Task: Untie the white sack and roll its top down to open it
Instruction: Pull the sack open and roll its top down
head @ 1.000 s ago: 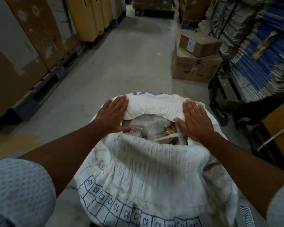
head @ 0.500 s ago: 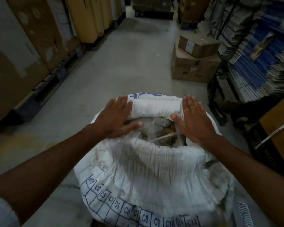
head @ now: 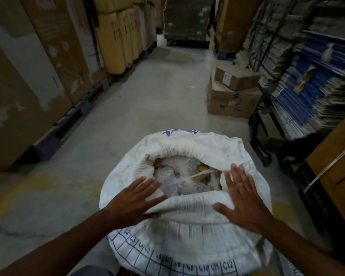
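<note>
The white sack (head: 187, 236) stands on the floor right in front of me, its mouth wide and its top rolled into a thick rim (head: 195, 154) all round. Inside lie clear plastic bags (head: 179, 176) with brownish contents and a pale strip across them. My left hand (head: 133, 198) lies flat, fingers spread, on the near left part of the rim. My right hand (head: 243, 196) lies flat on the near right part, fingers spread. Neither hand grips anything. A blue grid with codes such as C2 and C12 is printed on the sack's near side.
Tall cardboard cartons (head: 54, 56) on dark pallets line the left of the concrete aisle (head: 151, 96). Two stacked brown boxes (head: 233, 92) stand at the right, beside racks of flattened blue and grey cartons (head: 311, 86). A strapped yellow-brown carton (head: 339, 168) is close on my right.
Both hands have slid from the far sides of the rim toward me onto its near edge. The near edge is now rolled lower, and the mouth is wider.
</note>
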